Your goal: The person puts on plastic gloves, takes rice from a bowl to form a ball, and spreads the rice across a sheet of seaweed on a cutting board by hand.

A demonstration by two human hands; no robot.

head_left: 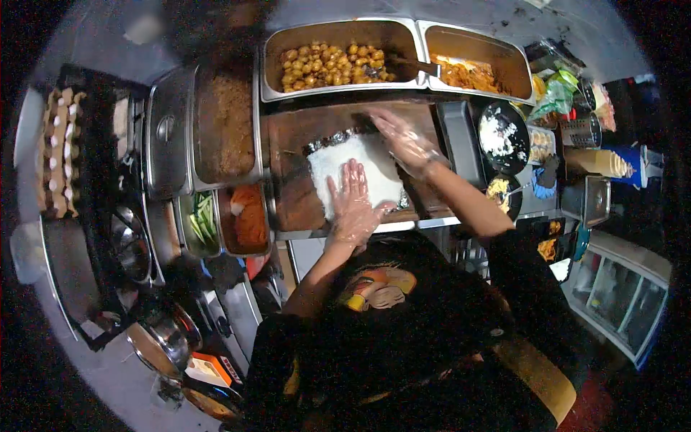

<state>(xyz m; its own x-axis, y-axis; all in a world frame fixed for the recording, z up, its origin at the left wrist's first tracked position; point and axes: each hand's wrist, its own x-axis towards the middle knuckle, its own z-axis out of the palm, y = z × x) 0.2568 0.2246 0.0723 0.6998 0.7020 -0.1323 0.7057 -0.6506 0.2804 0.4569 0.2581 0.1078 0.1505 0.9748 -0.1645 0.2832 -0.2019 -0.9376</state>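
On a brown board lies a roughly square, flat layer of white rice. Dark, shiny material shows along its far edge and at its near right corner. My left hand, in a clear plastic glove, rests palm down on the rice with its fingers stretched out. Just past the rice's far right side is my right hand, also in a clear glove. Its fingers are extended and hold nothing. Whether it touches the board, I cannot tell.
Behind the board stand a metal pan of small round brown pieces and an orange-brown filling pan. At left are a brown-crumb pan, cucumber strips and an orange-filled container. Rightward sit a black tray and a bowl of rice.
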